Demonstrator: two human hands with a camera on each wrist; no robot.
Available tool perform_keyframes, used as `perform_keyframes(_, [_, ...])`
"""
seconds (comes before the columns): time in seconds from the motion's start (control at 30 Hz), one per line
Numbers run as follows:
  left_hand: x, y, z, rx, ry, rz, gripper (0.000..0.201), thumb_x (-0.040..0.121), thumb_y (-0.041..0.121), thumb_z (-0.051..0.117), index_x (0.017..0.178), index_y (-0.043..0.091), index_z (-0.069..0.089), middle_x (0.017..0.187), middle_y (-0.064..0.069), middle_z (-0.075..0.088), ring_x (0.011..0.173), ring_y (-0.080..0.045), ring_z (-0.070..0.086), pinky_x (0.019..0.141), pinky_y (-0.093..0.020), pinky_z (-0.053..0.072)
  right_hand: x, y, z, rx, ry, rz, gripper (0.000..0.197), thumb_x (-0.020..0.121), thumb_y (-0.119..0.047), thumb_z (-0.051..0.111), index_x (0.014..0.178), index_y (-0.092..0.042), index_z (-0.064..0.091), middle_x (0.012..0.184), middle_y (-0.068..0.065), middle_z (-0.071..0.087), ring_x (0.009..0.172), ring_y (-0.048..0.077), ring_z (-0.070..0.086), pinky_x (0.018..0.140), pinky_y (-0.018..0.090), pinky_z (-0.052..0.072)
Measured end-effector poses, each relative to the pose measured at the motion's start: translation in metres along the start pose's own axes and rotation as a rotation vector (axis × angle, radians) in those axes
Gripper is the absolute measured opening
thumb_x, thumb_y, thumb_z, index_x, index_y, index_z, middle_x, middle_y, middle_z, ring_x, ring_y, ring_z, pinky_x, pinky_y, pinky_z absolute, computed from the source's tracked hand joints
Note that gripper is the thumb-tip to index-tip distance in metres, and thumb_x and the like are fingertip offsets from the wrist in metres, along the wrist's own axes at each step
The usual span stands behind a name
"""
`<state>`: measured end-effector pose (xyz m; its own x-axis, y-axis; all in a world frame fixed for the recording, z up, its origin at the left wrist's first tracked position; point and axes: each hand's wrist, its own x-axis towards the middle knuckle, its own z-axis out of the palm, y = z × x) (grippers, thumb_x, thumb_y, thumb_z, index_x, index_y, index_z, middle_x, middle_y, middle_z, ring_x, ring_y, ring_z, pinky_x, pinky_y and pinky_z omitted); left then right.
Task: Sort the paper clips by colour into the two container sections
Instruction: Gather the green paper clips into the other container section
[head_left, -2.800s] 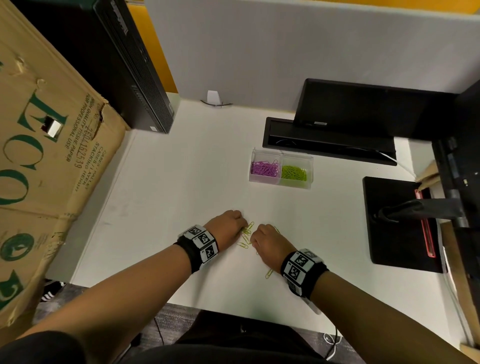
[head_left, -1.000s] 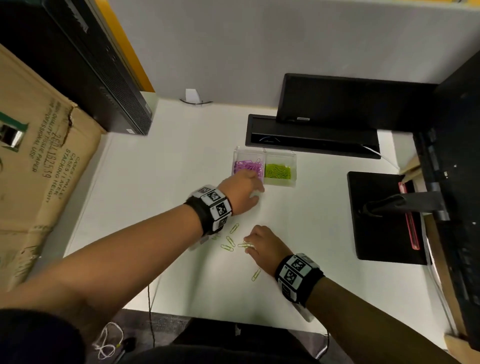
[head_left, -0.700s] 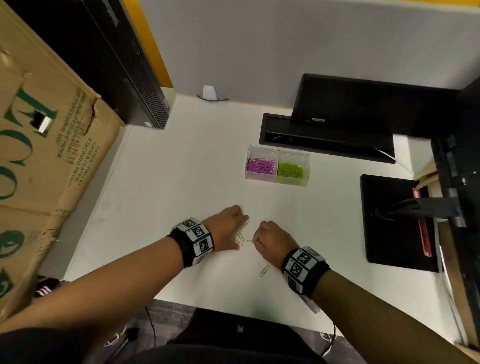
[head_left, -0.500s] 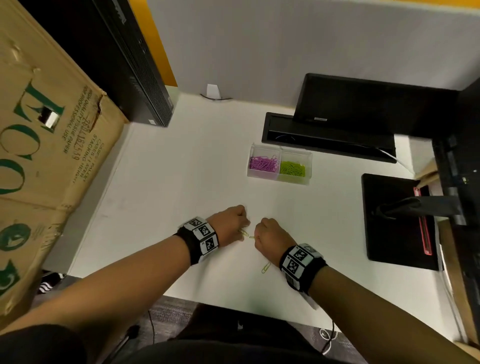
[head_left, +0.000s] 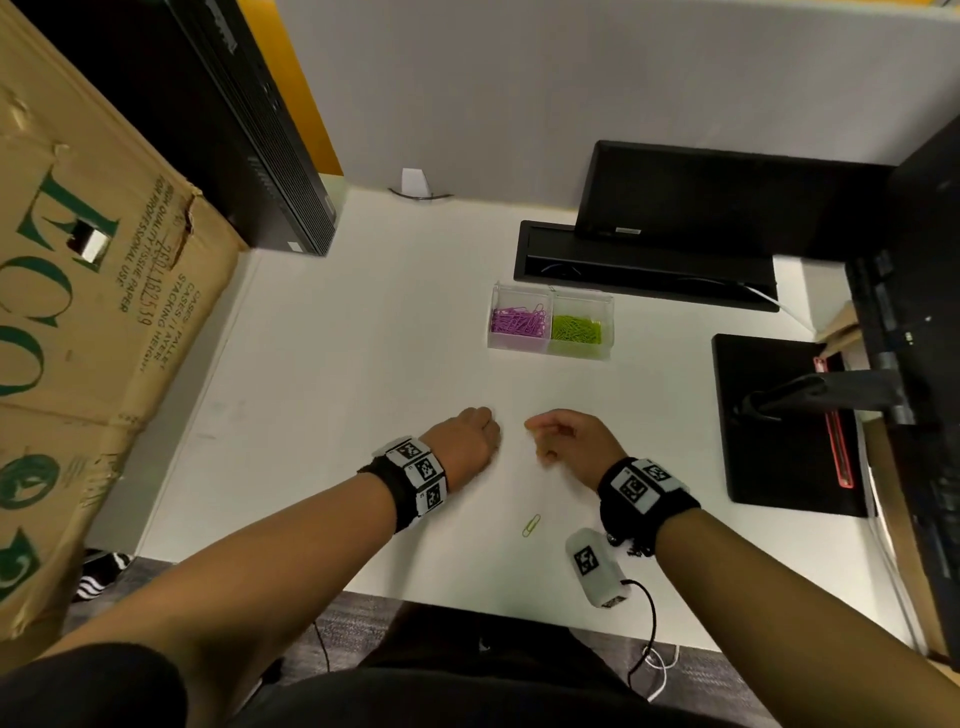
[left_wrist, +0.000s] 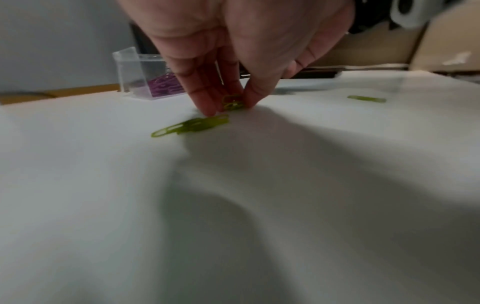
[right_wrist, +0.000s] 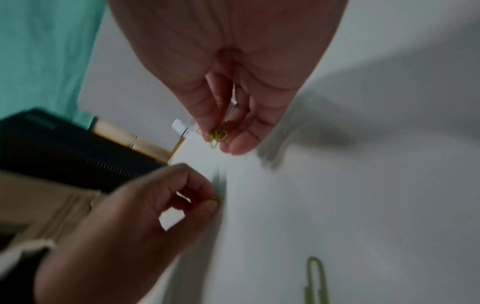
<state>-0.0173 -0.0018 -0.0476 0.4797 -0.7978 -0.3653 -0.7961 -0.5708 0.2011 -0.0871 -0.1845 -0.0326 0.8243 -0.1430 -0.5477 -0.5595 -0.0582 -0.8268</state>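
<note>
White desk (head_left: 363, 364), clear two-section container (head_left: 550, 351): purple clips left, green right, counts unreadable. Left hand (head_left: 465, 441) pinches green clips (left_wrist: 232, 102) at desk surface, head view hides them; right hand (head_left: 576, 441) lifted, pinching blurred green wire tangle (right_wrist: 217, 136). One thin green clip (head_left: 531, 525) lies loose near desk edge.

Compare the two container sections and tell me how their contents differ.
The left section holds purple paper clips; the right section holds green ones. The purple clips lie looser, a few loops sticking up, while the green ones form a flatter, denser heap. Both sections belong to one clear container on the white desk.
</note>
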Motion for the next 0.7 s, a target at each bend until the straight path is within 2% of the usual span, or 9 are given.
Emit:
perform_keyframes(0.1, [0.002, 0.000, 0.004, 0.044, -0.027, 0.025, 0.030, 0.076, -0.010, 0.060, 0.106, -0.007, 0.056, 0.100, -0.022, 0.058, 0.086, -0.038, 0.060, 0.058, -0.037, 0.046, -0.003, -0.005, -0.005, 0.324, -0.029, 0.156, 0.023, 0.089, 0.004, 0.045, 0.078, -0.004, 0.063, 0.069, 0.013, 0.054, 0.059, 0.024, 0.056, 0.052, 0.025, 0.049])
perform_keyframes(0.2, [0.004, 0.000, -0.003, -0.086, 0.024, -0.061, 0.034, 0.087, -0.007, 0.046, 0.120, 0.000, 0.047, 0.113, -0.017, 0.052, 0.098, -0.032, 0.053, 0.076, -0.039, 0.044, -0.006, -0.005, -0.007, 0.452, -0.057, 0.230, 0.021, 0.088, -0.003, 0.046, 0.071, -0.004, 0.057, 0.068, 0.014, 0.053, 0.052, 0.023, 0.052, 0.049, 0.027, 0.044])
perform_keyframes(0.27, [0.004, -0.002, -0.011, -0.355, 0.053, -0.165, 0.020, 0.087, -0.003, 0.041, 0.102, 0.007, 0.050, 0.098, -0.013, 0.055, 0.082, -0.023, 0.049, 0.073, -0.034, 0.040, -0.008, -0.001, -0.006, 0.287, -0.089, 0.213, 0.022, 0.089, -0.011, 0.054, 0.067, -0.007, 0.055, 0.063, 0.011, 0.052, 0.047, 0.020, 0.049, 0.047, 0.026, 0.040])
perform_keyframes(0.33, [0.003, -0.009, -0.011, -0.653, 0.122, -0.299, 0.014, 0.087, 0.002, 0.043, 0.092, 0.011, 0.051, 0.084, -0.003, 0.055, 0.073, -0.018, 0.048, 0.072, -0.030, 0.040, -0.010, 0.006, -0.005, -0.072, -0.155, 0.123, 0.019, 0.084, -0.018, 0.066, 0.069, -0.009, 0.058, 0.059, 0.004, 0.054, 0.047, 0.016, 0.047, 0.049, 0.024, 0.040])
perform_keyframes(0.4, [0.003, -0.018, -0.010, -0.880, 0.187, -0.421, 0.018, 0.090, 0.006, 0.046, 0.101, 0.014, 0.058, 0.081, 0.003, 0.056, 0.070, -0.015, 0.051, 0.071, -0.027, 0.044, -0.015, 0.013, -0.004, -0.449, -0.249, -0.016, 0.011, 0.077, -0.020, 0.075, 0.076, -0.014, 0.066, 0.063, -0.005, 0.056, 0.054, 0.008, 0.049, 0.055, 0.017, 0.040])
perform_keyframes(0.47, [0.003, -0.025, -0.017, -1.082, 0.222, -0.483, 0.027, 0.094, 0.004, 0.043, 0.110, 0.015, 0.062, 0.074, 0.003, 0.055, 0.062, -0.010, 0.051, 0.066, -0.023, 0.045, -0.022, 0.019, -0.001, -0.724, -0.355, -0.152, 0.015, 0.076, -0.024, 0.076, 0.086, -0.015, 0.068, 0.064, -0.012, 0.047, 0.057, 0.001, 0.042, 0.057, 0.011, 0.035])
perform_keyframes(0.53, [0.001, -0.031, -0.026, -1.354, 0.242, -0.543, 0.033, 0.095, -0.005, 0.037, 0.107, 0.008, 0.064, 0.066, -0.003, 0.052, 0.055, -0.010, 0.050, 0.057, -0.021, 0.048, -0.028, 0.024, 0.003, -0.892, -0.430, -0.234, 0.019, 0.079, -0.028, 0.073, 0.092, -0.015, 0.066, 0.066, -0.014, 0.040, 0.061, 0.000, 0.039, 0.058, 0.010, 0.033])
perform_keyframes(0.6, [-0.003, -0.038, -0.034, -1.604, 0.246, -0.601, 0.035, 0.094, -0.008, 0.031, 0.092, 0.003, 0.064, 0.067, -0.008, 0.049, 0.058, -0.017, 0.049, 0.048, -0.019, 0.050, -0.031, 0.029, 0.006, -0.985, -0.470, -0.256, 0.017, 0.082, -0.029, 0.069, 0.093, -0.017, 0.064, 0.071, -0.016, 0.036, 0.069, 0.006, 0.039, 0.060, 0.012, 0.030])
perform_keyframes(0.7, [-0.009, -0.044, -0.038, -1.782, 0.260, -0.676, 0.038, 0.088, -0.010, 0.023, 0.074, 0.000, 0.057, 0.068, -0.011, 0.045, 0.056, -0.023, 0.045, 0.041, -0.020, 0.047, -0.033, 0.034, 0.009, -1.021, -0.476, -0.199, 0.009, 0.085, -0.028, 0.065, 0.085, -0.024, 0.057, 0.076, -0.015, 0.037, 0.079, 0.012, 0.043, 0.070, 0.021, 0.032])
